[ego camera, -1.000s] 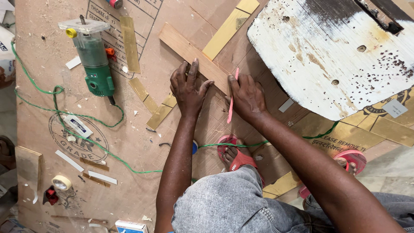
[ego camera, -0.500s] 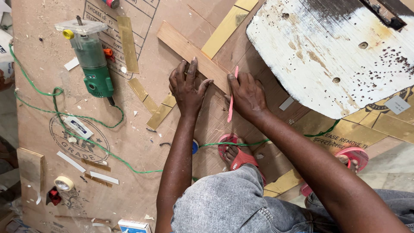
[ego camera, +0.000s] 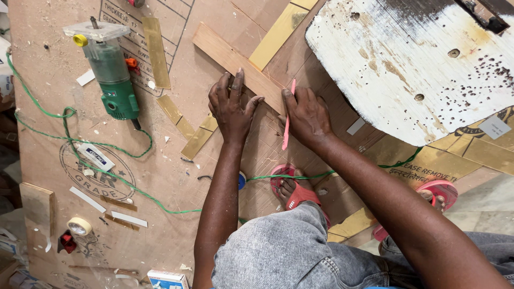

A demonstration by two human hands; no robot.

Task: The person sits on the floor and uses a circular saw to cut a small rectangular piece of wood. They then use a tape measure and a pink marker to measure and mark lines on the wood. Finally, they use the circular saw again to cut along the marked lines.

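Pinching a pink pencil [ego camera: 287, 119] in my right hand [ego camera: 306, 115], its tip at the wooden strip's [ego camera: 235, 61] edge, I press that strip flat under my open left hand [ego camera: 231, 104] just beside it.

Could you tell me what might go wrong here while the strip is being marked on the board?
The left hand alone pins the wooden strip; if it slips, the line drawn with the pink pencil in the right hand may wander. The green cord runs under the foot and could snag, tugging the green trimmer.
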